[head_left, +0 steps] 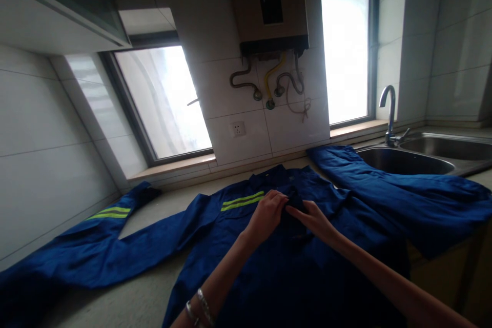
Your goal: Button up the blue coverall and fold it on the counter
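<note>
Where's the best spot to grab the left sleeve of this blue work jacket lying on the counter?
Probably at the cuff end of the left sleeve, past the reflective stripe, coming from above. It lies flat and stretched out on the countertop, clear of both hands, so the edge pinches up easily.

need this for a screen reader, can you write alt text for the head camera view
Two bare hands, the left hand and right hand, pinch the front of a blue work jacket with yellow-green stripes, spread flat on a kitchen counter. One sleeve lies by the steel sink and tap; windows and a wall heater are behind.
</note>
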Action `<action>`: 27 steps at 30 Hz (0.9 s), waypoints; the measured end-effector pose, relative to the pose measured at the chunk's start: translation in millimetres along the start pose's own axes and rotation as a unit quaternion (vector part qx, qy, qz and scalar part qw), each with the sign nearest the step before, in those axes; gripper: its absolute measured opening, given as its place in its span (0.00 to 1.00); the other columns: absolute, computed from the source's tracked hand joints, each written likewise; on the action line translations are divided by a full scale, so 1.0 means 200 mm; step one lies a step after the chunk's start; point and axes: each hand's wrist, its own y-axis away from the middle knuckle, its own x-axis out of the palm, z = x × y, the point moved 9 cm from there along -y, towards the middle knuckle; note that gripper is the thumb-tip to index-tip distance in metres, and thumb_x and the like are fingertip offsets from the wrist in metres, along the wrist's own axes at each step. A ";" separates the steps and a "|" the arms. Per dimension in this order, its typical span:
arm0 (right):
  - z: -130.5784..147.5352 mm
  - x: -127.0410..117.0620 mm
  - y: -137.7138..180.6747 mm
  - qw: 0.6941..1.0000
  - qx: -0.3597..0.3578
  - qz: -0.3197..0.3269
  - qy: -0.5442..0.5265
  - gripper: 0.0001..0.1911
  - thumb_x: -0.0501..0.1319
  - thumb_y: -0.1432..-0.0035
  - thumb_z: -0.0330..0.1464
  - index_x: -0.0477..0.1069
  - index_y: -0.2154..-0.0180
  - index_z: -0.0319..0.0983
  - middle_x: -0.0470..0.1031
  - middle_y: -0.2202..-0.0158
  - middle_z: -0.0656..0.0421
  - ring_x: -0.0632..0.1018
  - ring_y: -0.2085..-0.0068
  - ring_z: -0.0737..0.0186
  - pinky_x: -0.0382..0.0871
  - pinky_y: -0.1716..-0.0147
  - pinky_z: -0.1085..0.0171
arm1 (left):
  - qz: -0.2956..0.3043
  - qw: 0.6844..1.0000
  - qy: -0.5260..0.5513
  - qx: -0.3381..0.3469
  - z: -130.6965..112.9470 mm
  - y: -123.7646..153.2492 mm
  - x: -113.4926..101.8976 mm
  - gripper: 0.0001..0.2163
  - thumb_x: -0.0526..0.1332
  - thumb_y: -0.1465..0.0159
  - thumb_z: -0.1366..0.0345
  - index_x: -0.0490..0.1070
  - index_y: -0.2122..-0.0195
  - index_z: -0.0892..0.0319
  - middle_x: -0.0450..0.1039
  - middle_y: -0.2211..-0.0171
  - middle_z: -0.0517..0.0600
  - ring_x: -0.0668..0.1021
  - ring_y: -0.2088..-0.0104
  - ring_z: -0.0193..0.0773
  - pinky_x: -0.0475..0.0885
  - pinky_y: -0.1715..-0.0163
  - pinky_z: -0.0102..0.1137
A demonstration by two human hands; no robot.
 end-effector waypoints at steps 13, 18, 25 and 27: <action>0.06 0.09 0.06 0.988 -0.077 0.032 0.127 0.15 0.57 0.44 0.42 0.67 0.74 0.36 0.61 0.82 0.64 0.62 0.82 0.71 0.56 0.85 0.71 | -0.075 0.983 0.111 -0.124 0.09 0.02 -0.01 0.14 0.49 0.35 0.62 0.64 0.75 0.60 0.63 0.77 0.44 0.67 0.74 0.31 0.61 0.72 0.26; 0.15 0.05 0.06 0.967 -0.152 0.000 0.205 0.16 0.56 0.42 0.41 0.66 0.75 0.36 0.63 0.80 0.63 0.64 0.78 0.70 0.58 0.79 0.70 | -0.075 0.944 0.247 -0.207 0.19 0.00 -0.02 0.18 0.54 0.40 0.52 0.61 0.79 0.60 0.56 0.82 0.42 0.60 0.79 0.29 0.55 0.78 0.25; 0.16 0.05 0.01 0.973 -0.125 0.098 0.166 0.38 0.69 0.59 0.37 0.61 0.46 0.38 0.73 0.60 0.57 0.74 0.61 0.60 0.68 0.60 0.63 | 0.050 0.915 0.351 -0.193 0.07 -0.02 0.01 0.18 0.59 0.42 0.51 0.70 0.76 0.64 0.64 0.80 0.45 0.67 0.77 0.30 0.62 0.76 0.25; 0.10 0.06 -0.01 0.970 -0.091 0.172 0.143 0.24 0.67 0.56 0.37 0.70 0.55 0.36 0.75 0.64 0.57 0.75 0.63 0.60 0.69 0.62 0.63 | 0.126 0.905 0.370 -0.168 0.01 -0.03 0.03 0.18 0.58 0.41 0.52 0.73 0.70 0.65 0.71 0.75 0.50 0.72 0.73 0.34 0.66 0.73 0.26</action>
